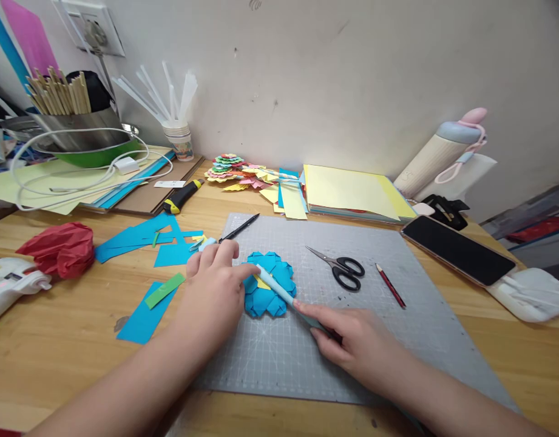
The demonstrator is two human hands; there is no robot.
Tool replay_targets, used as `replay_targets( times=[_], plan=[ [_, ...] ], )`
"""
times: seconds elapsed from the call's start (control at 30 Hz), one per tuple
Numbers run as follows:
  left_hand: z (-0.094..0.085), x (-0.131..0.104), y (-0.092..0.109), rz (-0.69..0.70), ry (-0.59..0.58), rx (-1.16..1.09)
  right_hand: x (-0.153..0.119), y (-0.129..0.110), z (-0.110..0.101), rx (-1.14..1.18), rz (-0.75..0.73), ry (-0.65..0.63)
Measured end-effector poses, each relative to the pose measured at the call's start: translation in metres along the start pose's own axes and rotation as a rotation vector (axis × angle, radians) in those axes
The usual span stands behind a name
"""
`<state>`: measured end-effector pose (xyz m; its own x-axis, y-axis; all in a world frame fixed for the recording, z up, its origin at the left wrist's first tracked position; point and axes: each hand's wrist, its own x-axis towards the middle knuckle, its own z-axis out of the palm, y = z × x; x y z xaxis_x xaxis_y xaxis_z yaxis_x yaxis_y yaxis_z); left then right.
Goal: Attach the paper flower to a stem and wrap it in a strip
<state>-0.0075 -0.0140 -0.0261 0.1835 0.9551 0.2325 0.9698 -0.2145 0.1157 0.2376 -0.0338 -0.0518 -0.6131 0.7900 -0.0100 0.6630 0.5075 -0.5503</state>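
A blue folded-paper flower (269, 302) lies on the grey cutting mat (261, 370), a small yellow piece (262, 281) at its middle. Across it slants a pale blue rolled paper stick (279, 288). My right hand (347, 340) is closed round the stick's lower part, its index finger stretched along it. Over the flower's left edge is my left hand (220, 279), thumb reaching to the stick's upper tip. Its other fingers are bent and apart from the thumb; their tips are hidden.
Scissors (340, 268), a red pencil (391, 285) and a black pen (240, 227) lie on the mat. Blue paper strips (142, 315) and crumpled red paper (60, 249) are at left, beside a white glue gun (15, 282). A phone (459, 249) lies at right.
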Motion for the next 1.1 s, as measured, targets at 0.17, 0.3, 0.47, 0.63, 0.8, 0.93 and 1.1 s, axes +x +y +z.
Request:
replay_targets(
  times=[0.17,0.3,0.47,0.63,0.8,0.93,1.1],
  plan=[
    [-0.001,-0.002,0.001,-0.001,0.047,0.005,0.000,-0.002,-0.002,-0.015,0.011,-0.008],
    [-0.001,-0.003,0.002,0.018,0.039,0.035,0.001,-0.003,-0.002,-0.022,0.007,-0.001],
    [0.001,-0.001,0.001,0.039,0.018,0.050,0.001,-0.001,-0.001,-0.025,0.010,0.006],
    [0.001,-0.001,0.003,0.006,0.051,-0.020,0.001,-0.001,0.000,-0.009,0.017,0.001],
    [0.002,-0.003,0.004,0.080,0.099,-0.131,0.000,-0.001,0.000,-0.017,0.028,0.000],
    [0.007,-0.001,0.007,0.113,0.044,-0.127,0.001,-0.001,-0.001,0.002,0.014,0.007],
    [0.008,0.003,0.011,0.120,-0.020,-0.108,0.001,0.000,0.001,-0.024,0.004,0.022]
  ],
)
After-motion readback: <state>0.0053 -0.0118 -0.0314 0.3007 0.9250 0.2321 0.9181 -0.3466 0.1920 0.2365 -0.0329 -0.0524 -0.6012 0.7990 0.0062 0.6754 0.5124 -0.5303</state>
